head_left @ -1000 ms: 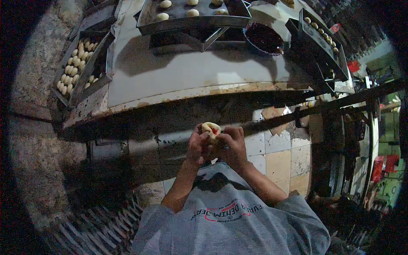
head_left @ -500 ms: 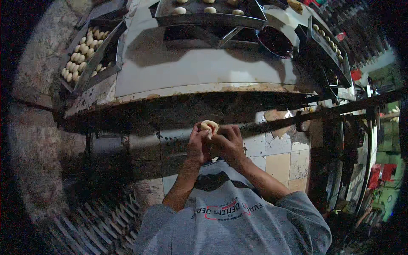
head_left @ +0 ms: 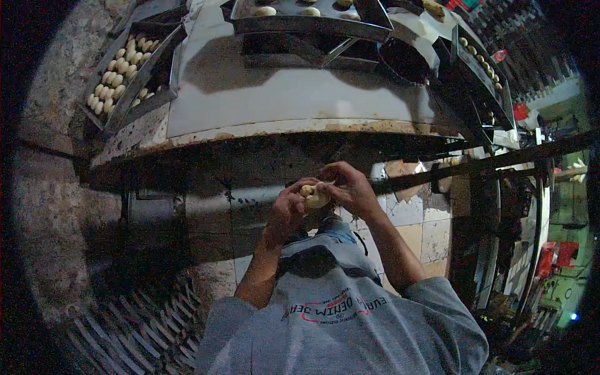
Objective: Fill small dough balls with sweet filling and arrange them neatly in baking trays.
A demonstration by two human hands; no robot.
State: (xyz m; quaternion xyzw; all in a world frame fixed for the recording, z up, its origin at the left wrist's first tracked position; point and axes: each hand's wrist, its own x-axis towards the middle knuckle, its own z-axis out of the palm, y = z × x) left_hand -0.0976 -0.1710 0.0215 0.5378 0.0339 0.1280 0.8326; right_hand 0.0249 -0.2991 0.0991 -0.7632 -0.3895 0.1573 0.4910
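Observation:
My left hand (head_left: 285, 211) is closed round the lower left side of a small pale dough piece (head_left: 315, 199), held in mid-air in front of my grey shirt. My right hand (head_left: 352, 190) is at its upper right, thumb and fingertips pinching the gathered rim beside a small folded opening, with the forefinger arched above. No red filling is clearly visible in it now. Both hands are below the front edge of a pale worktop (head_left: 250, 115), over the tiled floor.
A metal tray (head_left: 150, 81) of several dough balls stands at the left of the worktop, a second tray (head_left: 312, 25) at the back and a third (head_left: 475, 75) at the right. A dark bowl (head_left: 403, 62) lies between them. A long dark bar (head_left: 475, 162) crosses at right.
The dough's wide opening, showing red filling earlier, has been drawn into a smaller fold. My right hand has moved up and right, its fingers now arched higher over the dough.

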